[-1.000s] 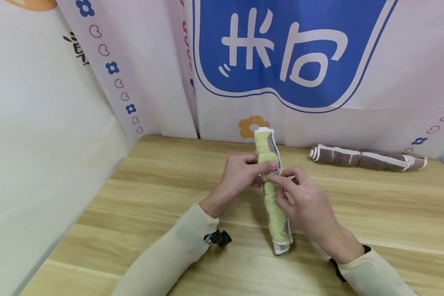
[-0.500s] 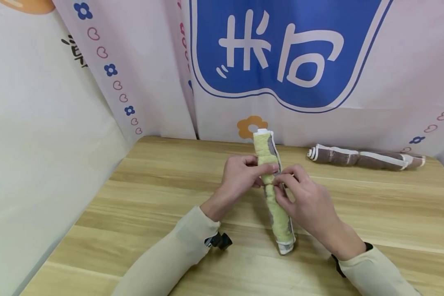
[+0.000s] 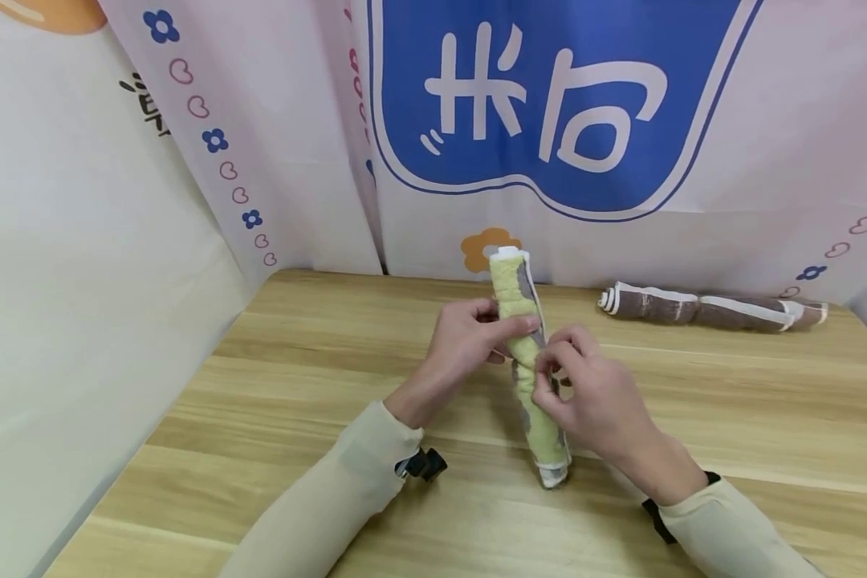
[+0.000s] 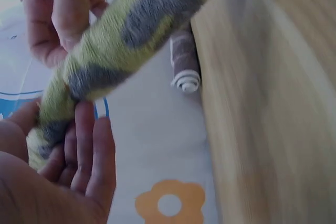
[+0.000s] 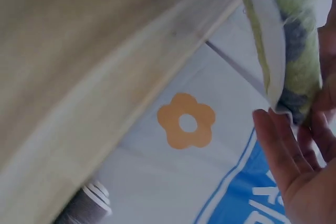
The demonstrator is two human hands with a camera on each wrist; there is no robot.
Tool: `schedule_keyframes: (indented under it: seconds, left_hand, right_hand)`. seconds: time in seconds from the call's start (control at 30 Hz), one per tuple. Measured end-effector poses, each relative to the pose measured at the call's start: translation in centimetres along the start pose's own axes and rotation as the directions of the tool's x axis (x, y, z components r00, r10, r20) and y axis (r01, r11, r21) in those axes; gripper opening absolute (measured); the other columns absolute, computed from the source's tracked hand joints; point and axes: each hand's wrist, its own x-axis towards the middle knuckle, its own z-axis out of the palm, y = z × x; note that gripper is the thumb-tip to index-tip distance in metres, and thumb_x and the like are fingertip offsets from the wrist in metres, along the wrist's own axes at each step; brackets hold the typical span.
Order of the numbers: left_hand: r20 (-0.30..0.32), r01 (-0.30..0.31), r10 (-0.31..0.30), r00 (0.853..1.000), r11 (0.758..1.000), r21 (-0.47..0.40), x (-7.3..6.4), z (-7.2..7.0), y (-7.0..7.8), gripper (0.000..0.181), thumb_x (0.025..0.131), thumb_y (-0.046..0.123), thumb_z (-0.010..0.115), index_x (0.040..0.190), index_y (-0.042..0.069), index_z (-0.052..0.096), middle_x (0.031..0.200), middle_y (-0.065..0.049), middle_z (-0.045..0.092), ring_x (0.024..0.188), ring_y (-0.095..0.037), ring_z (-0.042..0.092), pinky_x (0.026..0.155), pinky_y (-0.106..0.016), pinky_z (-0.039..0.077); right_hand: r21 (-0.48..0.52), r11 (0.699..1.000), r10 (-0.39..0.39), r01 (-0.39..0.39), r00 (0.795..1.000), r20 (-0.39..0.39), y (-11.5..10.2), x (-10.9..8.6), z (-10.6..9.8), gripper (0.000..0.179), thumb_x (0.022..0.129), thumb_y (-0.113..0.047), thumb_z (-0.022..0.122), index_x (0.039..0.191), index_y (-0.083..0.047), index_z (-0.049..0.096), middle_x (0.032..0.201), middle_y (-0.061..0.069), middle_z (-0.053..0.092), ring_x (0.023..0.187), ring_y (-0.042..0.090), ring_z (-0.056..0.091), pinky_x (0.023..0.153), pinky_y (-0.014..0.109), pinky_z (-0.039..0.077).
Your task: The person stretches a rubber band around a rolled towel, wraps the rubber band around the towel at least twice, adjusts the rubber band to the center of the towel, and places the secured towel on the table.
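Note:
A rolled towel (image 3: 547,437), yellow-green with grey patches and white edging, is held tilted above the table in the head view. My left hand (image 3: 466,337) grips it above its middle, thumb across the front and fingers behind. Just below, my right hand (image 3: 603,393) pinches at the narrowed middle of the roll; what lies between those fingertips is too small to tell. In the left wrist view the towel (image 4: 152,19) crosses between both hands, its grey patches facing the camera. A white edge strip runs along the towel (image 5: 304,40) in the right wrist view.
A second rolled towel (image 3: 740,313), brown with white edging, lies at the back right of the wooden table (image 3: 318,361). Behind the table hangs a printed cloth (image 3: 433,225) with a blue sign. A pale wall (image 3: 101,281) stands at the left.
My right fingers have moved slightly down from beside the left thumb to the towel's narrowed middle and are more curled. The left hand keeps its hold; the brown towel lies still.

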Motion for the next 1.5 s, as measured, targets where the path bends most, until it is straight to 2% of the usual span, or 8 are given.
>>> schedule_keyframes:
  seconds: [0.1,0.27,0.43,0.67,0.87,1.03,1.3,1.5]
  left_hand:
    - [0.091,-0.055,0.058,0.994,0.998,-0.027,0.5,-0.1,0.0,0.035,0.091,0.034,0.085,0.113,0.007,0.077,0.103,-0.006,0.076,0.088,-0.021,0.072,0.078,-0.041,0.063]
    - [0.235,-0.080,0.113,0.965,0.987,-0.142,1.1,0.0,-0.4,0.033,0.097,0.017,0.078,0.123,0.000,0.067,0.111,-0.012,0.073,0.098,-0.021,0.072,0.082,-0.041,0.063]
    - [0.204,-0.077,0.112,0.972,0.983,-0.169,1.2,0.0,-0.7,0.042,0.093,0.011,0.082,0.130,0.000,0.064,0.109,-0.012,0.073,0.092,-0.020,0.071,0.080,-0.042,0.064]
    - [0.191,-0.040,0.065,0.979,0.990,-0.132,1.1,0.3,-0.8,0.040,0.091,0.016,0.086,0.126,0.004,0.072,0.105,-0.009,0.072,0.090,-0.018,0.069,0.080,-0.042,0.064]
    - [0.199,0.001,0.028,0.980,0.989,-0.147,1.1,0.1,-0.9,0.033,0.094,0.018,0.081,0.123,0.004,0.074,0.109,-0.009,0.074,0.092,-0.021,0.072,0.076,-0.037,0.063]
    - [0.215,0.017,0.021,0.976,0.985,-0.171,1.1,-0.2,-0.9,0.035,0.096,0.018,0.079,0.126,0.002,0.073,0.111,-0.010,0.075,0.091,-0.022,0.074,0.075,-0.038,0.063]
    - [0.245,0.020,0.031,0.969,0.979,-0.205,0.9,0.1,-0.9,0.030,0.094,0.009,0.081,0.122,-0.001,0.073,0.102,-0.011,0.073,0.082,-0.019,0.072,0.074,-0.039,0.064]
    - [0.260,-0.022,0.070,0.963,0.983,-0.182,0.4,0.5,-0.9,0.031,0.094,0.011,0.081,0.122,0.000,0.073,0.101,-0.009,0.071,0.082,-0.018,0.070,0.072,-0.038,0.064]
  right_hand:
    - [0.093,0.993,0.084,-0.079,0.996,-0.042,0.2,-0.1,-0.4,0.021,0.079,0.012,0.070,0.094,-0.001,0.064,0.102,0.009,0.060,0.077,0.019,0.072,0.065,0.022,0.060]
    - [0.216,0.961,0.193,-0.172,0.978,-0.080,0.4,-0.1,-0.9,0.027,0.080,0.020,0.073,0.098,0.002,0.065,0.103,0.009,0.063,0.082,0.022,0.074,0.067,0.018,0.059]
    - [0.220,0.962,0.184,-0.162,0.979,-0.083,0.4,-0.1,-1.0,0.024,0.084,0.017,0.074,0.101,0.002,0.066,0.103,0.008,0.064,0.084,0.018,0.071,0.069,0.019,0.059]
    - [0.128,0.991,0.048,-0.034,0.993,-0.104,0.6,0.3,-1.1,0.015,0.099,-0.014,0.068,0.100,0.001,0.071,0.106,0.012,0.066,0.082,0.023,0.071,0.074,0.021,0.060]
    - [0.207,0.978,0.024,-0.010,0.998,-0.065,0.9,0.5,-1.2,0.015,0.089,0.005,0.073,0.103,0.003,0.070,0.107,0.014,0.066,0.087,0.024,0.072,0.077,0.021,0.060]
    - [0.212,0.976,0.041,-0.038,0.999,-0.010,1.0,0.4,-1.4,0.015,0.096,-0.009,0.071,0.106,0.003,0.070,0.111,0.012,0.066,0.096,0.025,0.071,0.082,0.022,0.059]
    - [0.130,0.991,-0.003,0.016,0.995,-0.102,1.0,0.5,-1.0,0.029,0.076,0.023,0.073,0.098,0.005,0.067,0.103,0.012,0.067,0.081,0.021,0.072,0.078,0.016,0.057]
    - [0.105,0.993,0.061,-0.048,0.991,-0.117,1.1,0.5,-1.4,0.029,0.076,0.027,0.070,0.095,0.005,0.065,0.099,0.011,0.065,0.080,0.018,0.071,0.081,0.012,0.055]
